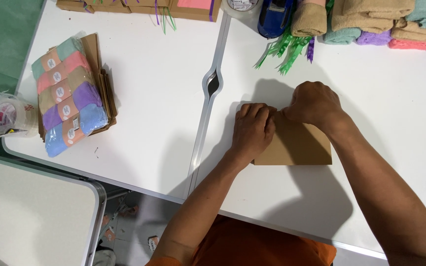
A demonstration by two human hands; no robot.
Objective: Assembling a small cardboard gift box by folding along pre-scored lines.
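Observation:
A flat brown cardboard piece (299, 145) lies on the white table (154, 98), right of the table's middle seam. My left hand (252, 130) lies palm down on its left part, fingers together, pressing it flat. My right hand (314, 103) is curled into a loose fist on the cardboard's upper edge, knuckles touching the left fingertips. Whether the right fingers pinch a fold of the cardboard is hidden under the hand.
A row of rolled cloths in paper bands (67, 96) rests on flat cardboard at the left. Tape rolls (6, 116) sit at the left edge. Folded towels (371, 19), green shredded strips (284, 49), a blue tape dispenser (274, 17) and boxes (173, 7) line the far side.

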